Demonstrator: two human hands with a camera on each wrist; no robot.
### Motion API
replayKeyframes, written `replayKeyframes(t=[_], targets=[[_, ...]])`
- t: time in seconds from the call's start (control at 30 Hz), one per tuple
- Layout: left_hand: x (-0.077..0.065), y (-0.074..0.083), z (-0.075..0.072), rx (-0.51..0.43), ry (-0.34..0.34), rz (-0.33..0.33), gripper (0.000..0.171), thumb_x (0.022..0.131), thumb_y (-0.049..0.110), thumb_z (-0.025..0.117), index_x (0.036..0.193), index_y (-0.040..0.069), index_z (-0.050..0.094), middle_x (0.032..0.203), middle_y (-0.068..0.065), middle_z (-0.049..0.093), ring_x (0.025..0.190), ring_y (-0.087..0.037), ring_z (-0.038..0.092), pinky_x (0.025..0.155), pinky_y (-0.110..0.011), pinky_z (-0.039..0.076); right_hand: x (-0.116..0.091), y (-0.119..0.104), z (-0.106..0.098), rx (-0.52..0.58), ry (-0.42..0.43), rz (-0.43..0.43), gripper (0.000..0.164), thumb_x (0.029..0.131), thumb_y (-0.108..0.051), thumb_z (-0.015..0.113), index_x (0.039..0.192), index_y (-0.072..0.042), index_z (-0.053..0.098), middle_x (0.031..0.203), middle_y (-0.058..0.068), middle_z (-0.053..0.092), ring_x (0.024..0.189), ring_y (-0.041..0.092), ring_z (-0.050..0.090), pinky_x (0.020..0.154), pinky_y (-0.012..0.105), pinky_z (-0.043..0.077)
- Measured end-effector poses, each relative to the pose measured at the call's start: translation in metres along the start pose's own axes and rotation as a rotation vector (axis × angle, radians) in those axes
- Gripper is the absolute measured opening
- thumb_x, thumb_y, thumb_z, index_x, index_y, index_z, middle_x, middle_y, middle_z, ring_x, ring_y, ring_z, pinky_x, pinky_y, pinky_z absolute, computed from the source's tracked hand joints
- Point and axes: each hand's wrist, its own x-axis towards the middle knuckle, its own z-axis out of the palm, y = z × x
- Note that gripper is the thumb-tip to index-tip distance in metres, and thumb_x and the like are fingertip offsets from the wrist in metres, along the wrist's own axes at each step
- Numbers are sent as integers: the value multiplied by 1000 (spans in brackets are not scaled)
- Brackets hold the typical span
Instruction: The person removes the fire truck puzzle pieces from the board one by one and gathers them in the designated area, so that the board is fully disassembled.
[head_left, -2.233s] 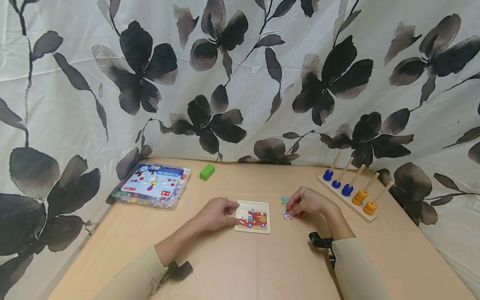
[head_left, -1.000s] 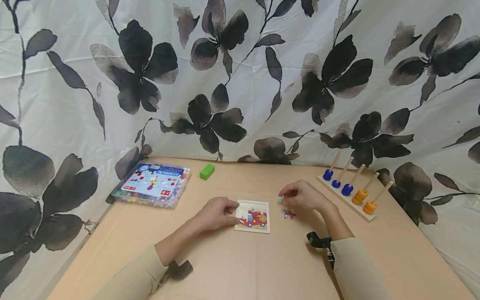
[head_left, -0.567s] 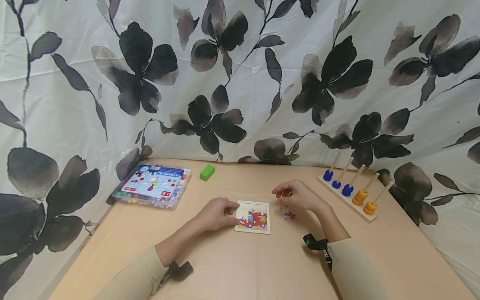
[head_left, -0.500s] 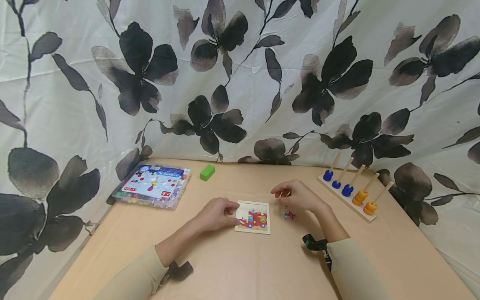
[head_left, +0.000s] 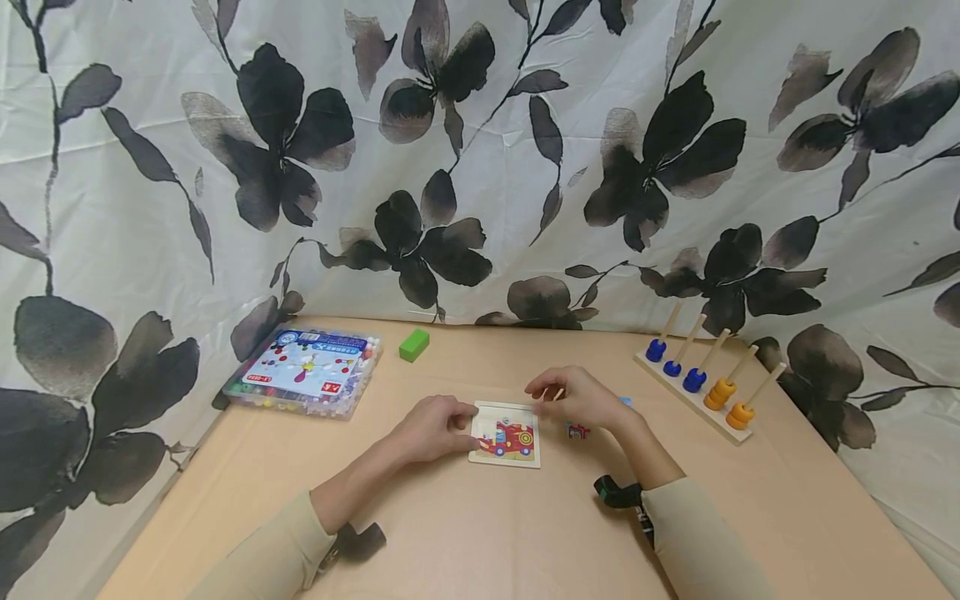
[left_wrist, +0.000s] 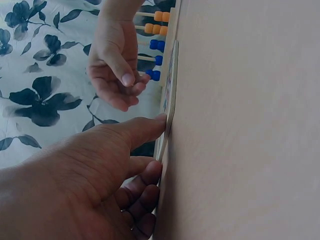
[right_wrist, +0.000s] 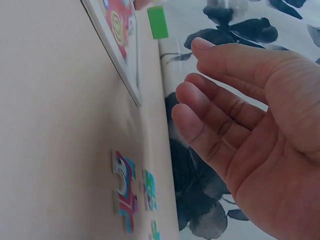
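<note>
Left hand point(head_left: 429, 429) has it, pinching the left edge of the puzzle point(head_left: 506, 435), which lies flat on the counter point(head_left: 465, 533) to that hand's right! Right hand point(head_left: 579, 398) hovers by the far right corner, fingers loosely spread, just apart from the puzzle. On its near side, there's the red piece point(head_left: 577, 431), with green pieces point(right_wrist: 150, 190) close beside. Beyond the left hand, green block point(head_left: 414, 344) and box point(head_left: 307, 371); beyond the right, the peg stand point(head_left: 693, 380)!
</note>
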Motion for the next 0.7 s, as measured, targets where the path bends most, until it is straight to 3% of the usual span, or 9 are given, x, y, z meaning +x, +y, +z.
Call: replayKeyframes(t=[0.27,0.4,0.53,0.7], targets=[[0,-1,1,2,0,-13,47,83,35,88,120,9,76,78,3,56,78,-12,50,71,-27,37,6,-6,12,14,-43,-34,31,92,-10,78,121,0,73,112,18,73,93,20,65,85,39,57],[0,-1,1,-1,4,-11,47,83,34,88,121,9,76,79,3,57,78,-13,51,71,-27,38,8,-7,18,14,-52,-41,29,92,-7,78,120,0,73,111,17,73,93,20,65,84,34,57],[0,-1,1,5,9,1,44,83,34,88,118,9,76,80,3,57,78,-13,51,70,-27,38,11,-8,23,2,-56,-38,29,91,-6,78,119,-1,74,111,14,74,93,16,66,84,29,56],[0,-1,1,9,-3,10,32,84,35,87,104,14,74,76,-1,55,73,-9,45,67,-26,33,11,-11,27,5,-75,-33,30,90,-8,80,118,0,74,112,14,74,93,16,67,87,32,57]])
